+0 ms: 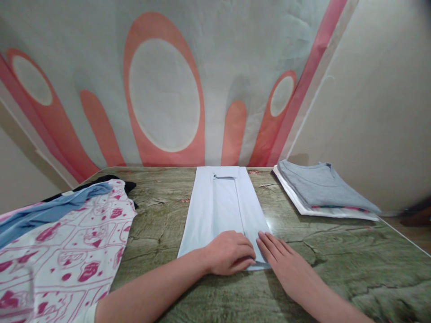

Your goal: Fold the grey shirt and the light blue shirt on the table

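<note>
A pale blue shirt (pixel 222 202), folded lengthwise into a narrow strip, lies down the middle of the table. My left hand (pixel 230 252) rests on its near end with the fingers curled down onto the cloth, pinching the hem. My right hand (pixel 281 258) lies flat beside it, fingers stretched out and together, fingertips on the shirt's near right corner.
A pile of unfolded clothes sits at the left: a white garment with pink prints (pixel 77 251), a blue one (pixel 43 211) and a black one under them. A stack of folded shirts with a grey top one (pixel 319 186) stands at the back right. The green marbled table (pixel 353 260) meets a wall hanging behind.
</note>
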`<action>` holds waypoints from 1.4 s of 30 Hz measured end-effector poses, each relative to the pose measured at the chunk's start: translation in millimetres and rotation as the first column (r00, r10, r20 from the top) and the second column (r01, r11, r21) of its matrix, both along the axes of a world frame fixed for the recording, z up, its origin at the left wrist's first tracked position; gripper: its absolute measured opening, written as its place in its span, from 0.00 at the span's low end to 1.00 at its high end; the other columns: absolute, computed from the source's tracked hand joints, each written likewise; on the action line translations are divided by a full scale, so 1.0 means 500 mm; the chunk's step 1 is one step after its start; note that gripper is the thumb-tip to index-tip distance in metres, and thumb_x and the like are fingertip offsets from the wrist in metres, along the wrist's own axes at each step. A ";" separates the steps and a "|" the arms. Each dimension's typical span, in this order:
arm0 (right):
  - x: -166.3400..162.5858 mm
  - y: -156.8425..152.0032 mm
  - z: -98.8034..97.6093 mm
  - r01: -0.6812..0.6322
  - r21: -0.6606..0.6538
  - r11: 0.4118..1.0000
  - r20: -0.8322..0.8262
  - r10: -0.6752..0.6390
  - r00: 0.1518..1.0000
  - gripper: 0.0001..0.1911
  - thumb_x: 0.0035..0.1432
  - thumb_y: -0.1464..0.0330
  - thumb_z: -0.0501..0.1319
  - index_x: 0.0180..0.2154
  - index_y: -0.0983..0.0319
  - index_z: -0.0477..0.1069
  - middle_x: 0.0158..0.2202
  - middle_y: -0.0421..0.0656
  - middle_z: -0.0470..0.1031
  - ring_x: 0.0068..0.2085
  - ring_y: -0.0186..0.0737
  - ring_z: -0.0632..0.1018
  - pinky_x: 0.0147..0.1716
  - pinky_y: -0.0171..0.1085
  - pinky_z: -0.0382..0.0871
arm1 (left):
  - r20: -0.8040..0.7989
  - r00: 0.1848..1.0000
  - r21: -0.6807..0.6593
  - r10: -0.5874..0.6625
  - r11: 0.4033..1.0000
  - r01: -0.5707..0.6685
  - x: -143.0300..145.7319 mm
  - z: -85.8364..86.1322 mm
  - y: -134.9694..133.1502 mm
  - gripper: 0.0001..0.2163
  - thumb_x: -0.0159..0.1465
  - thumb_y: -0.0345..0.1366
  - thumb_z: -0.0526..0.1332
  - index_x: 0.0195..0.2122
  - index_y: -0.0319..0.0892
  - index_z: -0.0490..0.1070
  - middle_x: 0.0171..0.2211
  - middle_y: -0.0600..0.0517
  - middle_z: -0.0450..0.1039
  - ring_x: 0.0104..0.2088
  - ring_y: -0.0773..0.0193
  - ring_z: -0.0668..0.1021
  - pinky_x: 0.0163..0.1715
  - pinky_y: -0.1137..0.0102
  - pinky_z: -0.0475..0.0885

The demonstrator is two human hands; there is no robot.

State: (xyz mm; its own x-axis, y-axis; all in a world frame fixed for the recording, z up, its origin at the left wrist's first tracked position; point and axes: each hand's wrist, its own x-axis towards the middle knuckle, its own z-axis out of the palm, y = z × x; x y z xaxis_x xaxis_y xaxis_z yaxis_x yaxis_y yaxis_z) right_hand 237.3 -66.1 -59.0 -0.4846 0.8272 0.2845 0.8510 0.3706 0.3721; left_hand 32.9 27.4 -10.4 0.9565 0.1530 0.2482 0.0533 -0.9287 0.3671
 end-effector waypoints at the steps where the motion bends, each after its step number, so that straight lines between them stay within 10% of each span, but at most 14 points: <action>1: 0.001 -0.001 -0.004 -0.003 0.001 1.000 0.005 0.003 1.000 0.29 0.50 0.81 0.47 0.54 0.67 0.61 0.58 0.50 0.62 0.57 0.47 0.64 0.49 0.46 0.67 | 0.002 1.000 -0.012 -0.001 1.000 0.001 0.000 0.004 -0.002 0.10 0.66 0.38 0.50 0.41 0.42 0.69 0.38 0.49 0.74 0.41 0.63 0.74 0.42 0.70 0.64; 7: 0.032 -0.015 -0.011 -0.080 -0.026 0.996 -0.046 0.078 0.996 0.35 0.45 0.83 0.48 0.56 0.63 0.60 0.59 0.48 0.60 0.58 0.45 0.63 0.49 0.43 0.67 | -0.040 0.959 -0.096 0.281 0.954 -0.283 -0.039 0.029 0.050 0.15 0.67 0.40 0.47 0.51 0.42 0.64 0.47 0.47 0.70 0.47 0.62 0.72 0.49 0.66 0.63; 14: 0.043 0.063 0.086 -0.296 -0.162 0.941 -0.215 0.259 0.942 0.24 0.56 0.73 0.52 0.54 0.56 0.63 0.54 0.41 0.67 0.56 0.41 0.66 0.52 0.42 0.65 | -0.118 0.669 0.043 0.734 0.677 -0.735 -0.174 -0.023 0.229 0.20 0.64 0.35 0.49 0.56 0.35 0.59 0.58 0.43 0.58 0.59 0.61 0.61 0.58 0.67 0.52; 26: -0.199 0.506 0.062 -0.119 -0.378 0.918 -0.674 -0.185 0.715 0.18 0.54 0.75 0.53 0.48 0.69 0.67 0.41 0.49 0.75 0.40 0.39 0.75 0.41 0.34 0.65 | -0.003 0.596 0.041 0.803 0.596 -0.802 -0.220 -0.052 0.260 0.14 0.60 0.36 0.56 0.46 0.39 0.71 0.49 0.46 0.70 0.49 0.61 0.71 0.51 0.69 0.62; 35: -0.246 0.540 0.001 0.027 -0.247 0.969 -0.767 -0.213 0.606 0.15 0.55 0.74 0.52 0.45 0.67 0.67 0.43 0.49 0.68 0.41 0.40 0.72 0.42 0.36 0.63 | -0.156 0.285 -0.117 0.946 0.269 -0.956 -0.206 -0.017 0.355 0.11 0.57 0.34 0.57 0.39 0.40 0.74 0.32 0.49 0.77 0.32 0.63 0.77 0.34 0.74 0.68; 42: -0.226 0.560 -0.027 0.019 -0.026 0.999 -0.931 -0.031 0.363 0.12 0.58 0.70 0.48 0.39 0.64 0.68 0.38 0.47 0.70 0.40 0.42 0.71 0.42 0.40 0.64 | -0.241 0.175 -0.089 0.955 0.158 -0.984 -0.173 -0.015 0.461 0.11 0.55 0.39 0.58 0.29 0.38 0.76 0.24 0.46 0.75 0.31 0.60 0.77 0.30 0.73 0.67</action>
